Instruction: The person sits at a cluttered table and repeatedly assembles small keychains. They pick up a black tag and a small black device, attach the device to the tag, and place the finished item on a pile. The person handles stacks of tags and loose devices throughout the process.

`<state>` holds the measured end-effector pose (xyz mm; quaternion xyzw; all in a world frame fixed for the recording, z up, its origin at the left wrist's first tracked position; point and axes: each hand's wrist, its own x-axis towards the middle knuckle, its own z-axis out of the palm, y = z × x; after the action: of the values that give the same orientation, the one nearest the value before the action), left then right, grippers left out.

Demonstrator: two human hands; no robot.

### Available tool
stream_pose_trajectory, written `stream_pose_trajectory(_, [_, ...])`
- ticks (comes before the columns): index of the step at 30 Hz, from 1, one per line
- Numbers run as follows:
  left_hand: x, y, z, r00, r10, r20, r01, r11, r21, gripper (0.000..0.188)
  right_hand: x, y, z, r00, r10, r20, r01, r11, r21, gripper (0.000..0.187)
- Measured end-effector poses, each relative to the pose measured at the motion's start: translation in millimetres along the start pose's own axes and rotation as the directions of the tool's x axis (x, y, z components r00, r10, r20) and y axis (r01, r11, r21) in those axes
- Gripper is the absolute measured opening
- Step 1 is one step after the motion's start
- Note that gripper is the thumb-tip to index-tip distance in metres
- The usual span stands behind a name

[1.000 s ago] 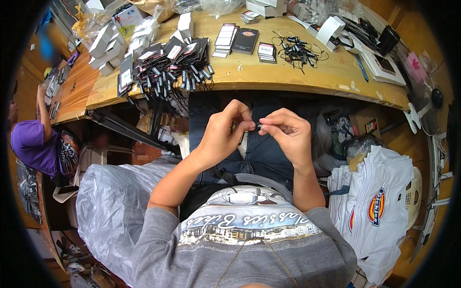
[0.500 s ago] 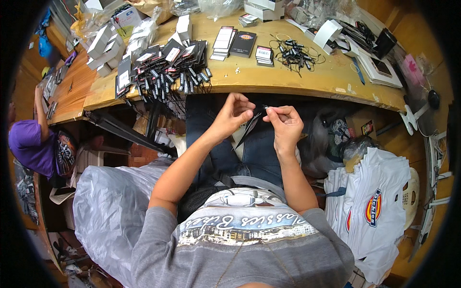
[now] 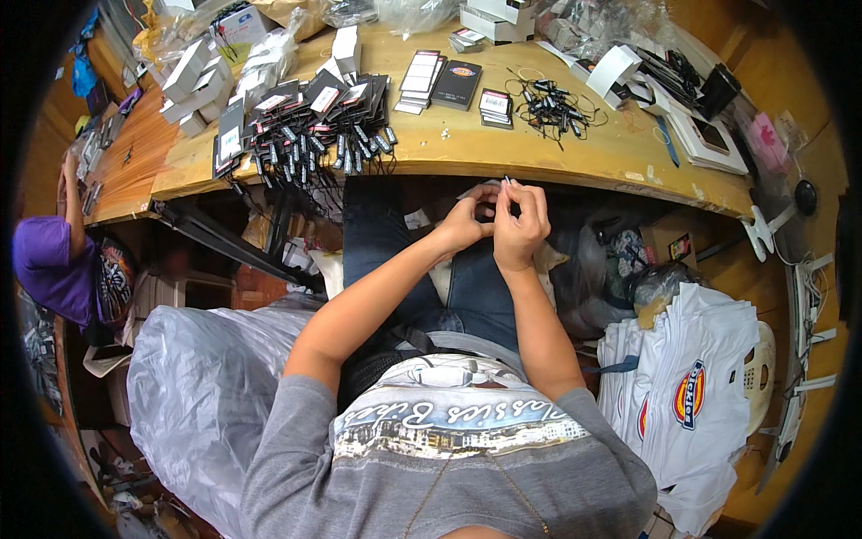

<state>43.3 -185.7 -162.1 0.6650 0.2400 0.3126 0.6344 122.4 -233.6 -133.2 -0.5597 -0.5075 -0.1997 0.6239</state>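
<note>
My right hand (image 3: 523, 226) is closed in a pinch just in front of the table edge. A small string fastener (image 3: 507, 180), pale at its tip, sticks up from its fingertips. My left hand (image 3: 465, 223) is close beside it, fingers curled and partly hidden behind the right hand; what they hold does not show. Beyond them on the table is a pile of black hang tags (image 3: 310, 108) with cords and fasteners hanging over the edge. To the right sits a heap of loose black tag strings (image 3: 555, 108). Stacks of cards (image 3: 420, 79) and a black tag stack (image 3: 456, 84) stand between.
White boxes (image 3: 193, 81) and clear bags stand at the back left. A phone (image 3: 711, 135) rests on a white stack at right. Folded white shirts (image 3: 678, 386) lie on my right, a large plastic bag (image 3: 206, 395) on my left. A person in purple (image 3: 58, 269) works far left.
Both hands have come together and my right hand has turned upward, slightly left. The dark tag that hung between them is now out of sight.
</note>
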Motion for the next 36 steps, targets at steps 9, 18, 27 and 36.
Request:
stream_pose_trajectory(9, [-4, 3, -11, 0.923, -0.373, 0.091, 0.364, 0.774, -0.518, 0.037, 17, -2, -7, 0.968, 0.170, 0.187, -0.212, 0.949, 0.233, 0.009])
stream_pose_trajectory(18, [-39, 26, -43, 0.877, -0.190, 0.442, 0.481, 0.312, -0.819, 0.037, 27, -46, -48, 0.699, 0.134, 0.703, -0.554, 0.723, 0.413, 0.008])
stream_pose_trajectory(27, [-95, 108, -60, 0.915, -0.201, -0.351, 0.142, 0.972, -0.187, 0.036, 34, -73, -89, 0.411, 0.056, 0.910, -0.642, 0.726, 0.245, 0.018])
stream_pose_trajectory(36, [-55, 188, -188, 0.701, 0.294, -0.650, -0.311, 0.946, 0.092, 0.033, 51, -121, -10, 0.512, -0.275, 0.813, -0.560, 0.610, 0.560, 0.011])
